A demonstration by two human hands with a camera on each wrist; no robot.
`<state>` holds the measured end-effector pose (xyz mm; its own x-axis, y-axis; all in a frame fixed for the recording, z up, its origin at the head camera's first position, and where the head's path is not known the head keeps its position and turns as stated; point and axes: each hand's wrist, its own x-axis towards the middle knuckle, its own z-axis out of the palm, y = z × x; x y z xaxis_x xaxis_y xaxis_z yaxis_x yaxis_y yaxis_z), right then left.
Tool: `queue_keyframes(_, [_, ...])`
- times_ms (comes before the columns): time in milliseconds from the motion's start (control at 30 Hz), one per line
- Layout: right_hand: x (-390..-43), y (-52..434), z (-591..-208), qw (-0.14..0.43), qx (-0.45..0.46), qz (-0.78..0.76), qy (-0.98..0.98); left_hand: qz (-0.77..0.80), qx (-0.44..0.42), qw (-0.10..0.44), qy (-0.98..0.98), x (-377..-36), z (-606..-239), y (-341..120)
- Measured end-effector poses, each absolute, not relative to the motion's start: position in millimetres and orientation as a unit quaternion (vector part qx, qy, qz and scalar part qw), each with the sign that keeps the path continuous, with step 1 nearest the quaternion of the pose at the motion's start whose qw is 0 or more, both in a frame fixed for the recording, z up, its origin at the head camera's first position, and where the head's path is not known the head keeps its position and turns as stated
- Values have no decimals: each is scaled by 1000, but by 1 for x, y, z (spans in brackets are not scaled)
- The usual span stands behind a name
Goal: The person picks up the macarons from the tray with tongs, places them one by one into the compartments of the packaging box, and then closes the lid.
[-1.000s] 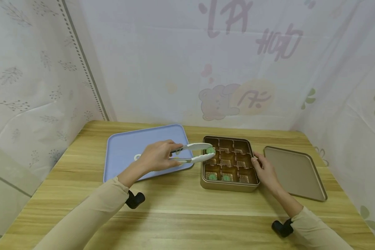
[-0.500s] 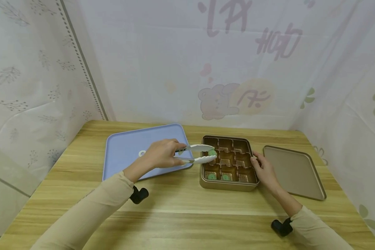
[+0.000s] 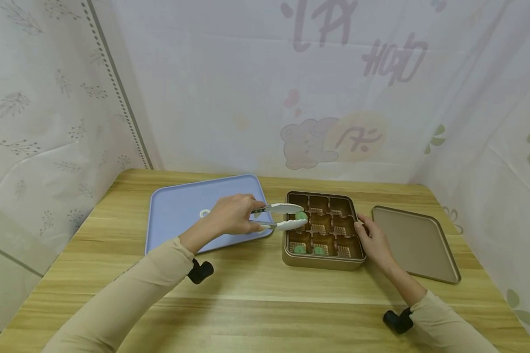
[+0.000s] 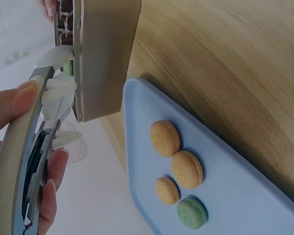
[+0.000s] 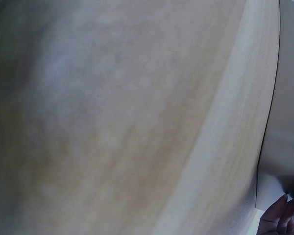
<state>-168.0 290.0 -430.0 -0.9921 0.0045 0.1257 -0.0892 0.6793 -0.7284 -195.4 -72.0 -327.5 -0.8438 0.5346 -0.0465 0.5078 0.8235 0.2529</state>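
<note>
My left hand [image 3: 234, 215] grips white tongs [image 3: 282, 217] whose tips pinch a green macaron [image 3: 300, 215] over the left column of a gold box [image 3: 322, 262] with divided cells. In the left wrist view the tongs [image 4: 44, 127] reach over the box's wall [image 4: 100, 54], and the green macaron [image 4: 67, 66] shows between the tips. My right hand [image 3: 371, 238] holds the box's right rim. Two green macarons [image 3: 298, 249] lie in the front row of cells.
A blue tray [image 3: 181, 215] lies left of the box; three tan macarons [image 4: 187, 169] and a green one [image 4: 191, 212] sit on it. The gold lid [image 3: 417, 242] lies to the right. Curtains close in the wooden table [image 3: 265, 294] on three sides.
My left hand has slid a little to the right and the tongs have dipped slightly toward the box with the green macaron. The right hand has stayed on the rim.
</note>
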Motion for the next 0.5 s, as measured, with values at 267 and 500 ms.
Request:
queue_keyframes(267, [-168,290,-432,62,30,410,-910,113,276,55,953,-195,-327,-72])
queue_keyframes(500, [-166,289,-430,56,27,409,-910,120,277,57,952,-195,-329,-73])
